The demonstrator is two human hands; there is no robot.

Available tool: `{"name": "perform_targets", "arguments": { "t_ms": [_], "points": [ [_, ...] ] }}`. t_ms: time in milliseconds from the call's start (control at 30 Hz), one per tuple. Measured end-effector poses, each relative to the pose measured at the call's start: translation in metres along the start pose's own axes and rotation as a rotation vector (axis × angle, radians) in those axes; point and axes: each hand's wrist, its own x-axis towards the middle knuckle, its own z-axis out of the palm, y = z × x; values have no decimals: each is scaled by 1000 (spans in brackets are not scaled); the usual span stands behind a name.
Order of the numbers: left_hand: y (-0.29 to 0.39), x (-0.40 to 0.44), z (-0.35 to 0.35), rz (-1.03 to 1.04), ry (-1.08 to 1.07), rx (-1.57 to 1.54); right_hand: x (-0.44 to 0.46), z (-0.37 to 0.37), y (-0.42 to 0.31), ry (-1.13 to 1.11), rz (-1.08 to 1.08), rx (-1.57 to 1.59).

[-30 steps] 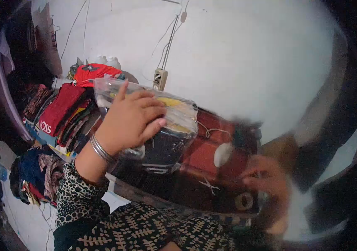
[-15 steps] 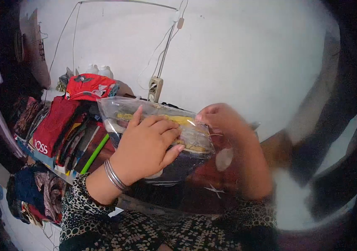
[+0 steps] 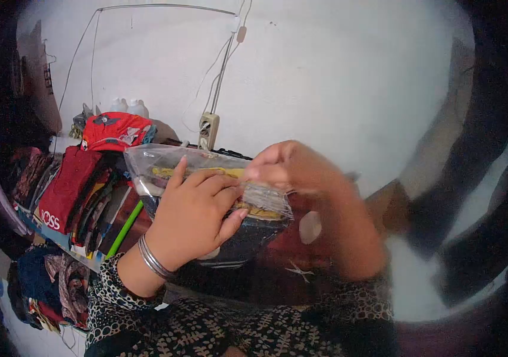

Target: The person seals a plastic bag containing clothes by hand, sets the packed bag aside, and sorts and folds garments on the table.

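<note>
A clear plastic bag [image 3: 269, 195] lies tilted in front of me, with yellow and pale items showing through it. My left hand [image 3: 197, 205] rests flat on the bag with its fingers spread, two metal bangles on the wrist. Over the bag's upper right edge, my right hand [image 3: 281, 166] has thumb and fingers pinched together, somewhat blurred. Whatever is between those fingertips is too small to make out. Beneath the bag is a dark surface [image 3: 236, 244], partly covered by my left hand and the bag.
Folded clothes are stacked to the left, with a dark red garment [image 3: 69, 184] and a bright red one [image 3: 117, 130] on top. A green strip [image 3: 124, 229] runs beside them. Scissors [image 3: 299, 271] lie on the reddish surface at right. A power socket [image 3: 208, 128] hangs at the wall.
My right hand has moved left along the bag's upper edge, closer to my left hand. My left hand stays on the bag. The whole view has shifted slightly.
</note>
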Motion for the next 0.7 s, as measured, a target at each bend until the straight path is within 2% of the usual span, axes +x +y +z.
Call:
{"name": "perform_targets", "arguments": {
  "t_ms": [33,100,133,200,233,300,400,533,700],
  "points": [
    [0,0,0,-2,12,16,3,2,-4,-75,-63,-19],
    [0,1,-1,-6,13,21,1,6,-15,-273,-54,115],
    [-1,0,-1,-12,13,29,2,4,-13,-274,-53,116],
    [-3,0,-1,-17,-5,1,6,-1,-3,-324,84,438],
    [-3,0,-1,-21,-15,-25,7,-5,5,-327,85,437],
    [-4,-1,-1,-27,-27,-27,6,-16,24,-214,147,328],
    [-4,-1,-1,-36,-28,-40,4,-26,42,-140,158,325],
    [-3,0,-1,-42,-8,-48,3,-34,57,-137,139,384],
    [-1,0,6,-41,4,-29,9,-38,73,-63,196,266]
  ]
}}
